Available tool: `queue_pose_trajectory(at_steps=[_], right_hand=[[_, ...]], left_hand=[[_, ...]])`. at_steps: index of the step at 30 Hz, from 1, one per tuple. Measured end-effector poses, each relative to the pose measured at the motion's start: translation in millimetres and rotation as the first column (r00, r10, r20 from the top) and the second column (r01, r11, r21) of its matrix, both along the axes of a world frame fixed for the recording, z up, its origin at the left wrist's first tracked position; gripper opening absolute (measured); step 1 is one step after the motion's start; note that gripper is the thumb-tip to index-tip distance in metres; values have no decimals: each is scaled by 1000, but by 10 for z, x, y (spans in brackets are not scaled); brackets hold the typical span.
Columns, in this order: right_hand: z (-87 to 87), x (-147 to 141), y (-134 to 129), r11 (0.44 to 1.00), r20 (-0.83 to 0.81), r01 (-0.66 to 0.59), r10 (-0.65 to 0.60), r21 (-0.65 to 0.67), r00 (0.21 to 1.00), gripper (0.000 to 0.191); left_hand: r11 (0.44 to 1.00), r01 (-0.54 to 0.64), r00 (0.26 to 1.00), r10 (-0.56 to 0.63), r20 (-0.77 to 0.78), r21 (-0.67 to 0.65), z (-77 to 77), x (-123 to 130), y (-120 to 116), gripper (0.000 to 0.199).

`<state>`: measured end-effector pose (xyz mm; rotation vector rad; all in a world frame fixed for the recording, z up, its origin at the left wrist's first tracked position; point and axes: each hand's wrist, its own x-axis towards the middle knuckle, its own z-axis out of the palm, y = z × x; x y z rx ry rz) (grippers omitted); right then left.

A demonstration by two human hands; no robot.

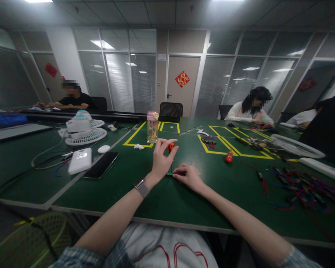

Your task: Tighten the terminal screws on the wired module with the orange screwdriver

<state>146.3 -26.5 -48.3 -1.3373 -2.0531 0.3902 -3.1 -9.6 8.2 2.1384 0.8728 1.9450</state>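
Just above the table, my left hand [162, 156] is curled around an orange-and-black screwdriver [171, 146], held upright. Its thin dark shaft points down at a small green circuit board [170, 174]; whether the tip touches is hard to see. Low at the table, my right hand [188, 176] pinches the board's right end, where dark wires run under the fingers. Part of the screwdriver is hidden by my left fingers.
A pink-lidded bottle [152, 127] stands beyond my hands. Leftward are a phone [101, 165], a white power bank [80, 160] and a fan [85, 130]. Rightward lie a red-orange object [229, 156] and many wired boards [301, 186]. Co-workers sit across the table.
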Motion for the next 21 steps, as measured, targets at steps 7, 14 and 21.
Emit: queue_pose_trajectory(at_steps=[7,14,21], right_hand=[[-16,5,4,1000,2,-3,3,-3,1000,13],[8,-2,-6,1000,4,-4,4,-1,1000,13],[18,-2,-14,1000,7,-3,3,-8,1000,14]], left_hand=[[995,91,996,-91,2,-41,-17,-22,-5,29],[1000,20,1000,-20,-3,-6,-15,-7,13,22],[1000,11,1000,-11,8,-5,5,-15,-24,21]])
